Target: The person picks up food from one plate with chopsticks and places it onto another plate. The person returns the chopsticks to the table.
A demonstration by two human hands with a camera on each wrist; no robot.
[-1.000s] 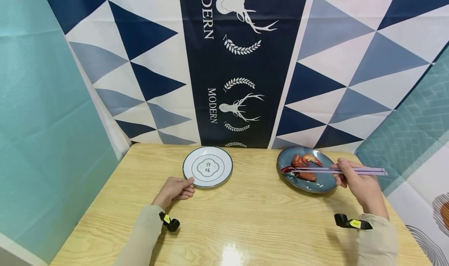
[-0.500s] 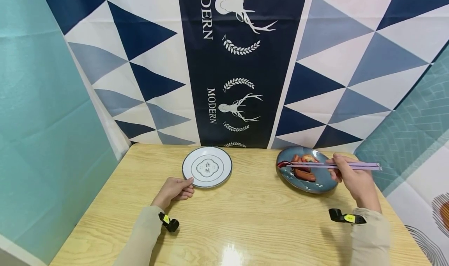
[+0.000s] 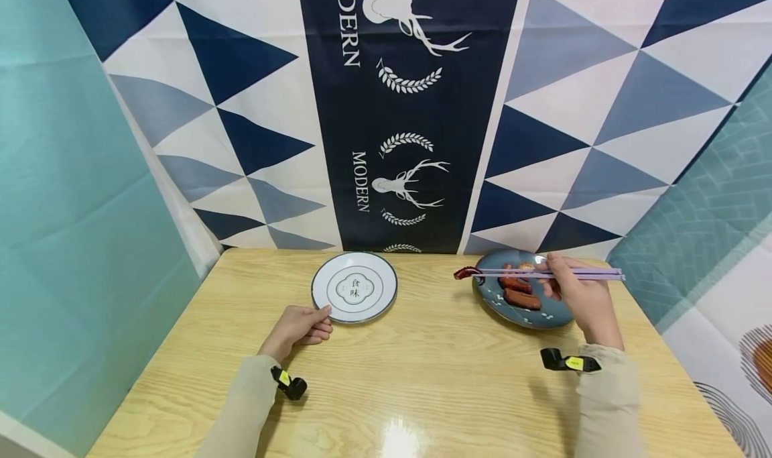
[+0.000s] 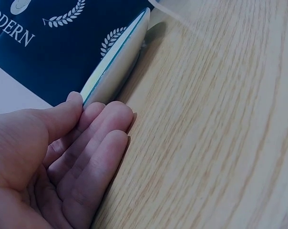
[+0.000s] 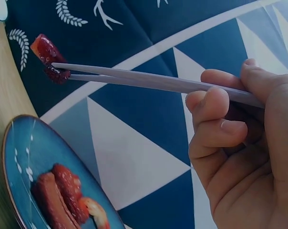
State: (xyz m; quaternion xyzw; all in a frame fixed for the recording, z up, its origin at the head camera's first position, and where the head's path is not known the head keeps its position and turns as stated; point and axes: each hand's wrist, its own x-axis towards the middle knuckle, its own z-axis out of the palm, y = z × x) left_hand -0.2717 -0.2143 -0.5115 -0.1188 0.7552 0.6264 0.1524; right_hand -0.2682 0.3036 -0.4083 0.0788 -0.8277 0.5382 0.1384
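Observation:
My right hand (image 3: 582, 300) holds a pair of light purple chopsticks (image 5: 149, 81) between curled fingers and thumb. Their tips pinch a glossy, dark red, curved piece of food (image 5: 47, 50), raised just past the left rim of the blue plate (image 3: 506, 312). On that plate lie a sausage (image 3: 522, 300), another dark red piece (image 5: 67, 186) and a shrimp (image 5: 94, 212), partly hidden in the head view. My left hand (image 3: 299, 325) pinches the near-left rim of a white plate (image 3: 386, 290), thumb on top and fingers below. That plate has a dark rim and printed characters.
Both plates stand at the back of the wooden table (image 3: 392, 371), close to the patterned wall cloth (image 3: 416, 123). Bare wood lies between them. A teal panel (image 3: 90, 243) borders the left side. Black cameras (image 3: 288, 383) are strapped to both wrists.
My right hand has moved left with the chopsticks, lifting the dark red food piece off the blue plate and past its left rim. My left hand keeps its pinch on the white plate.

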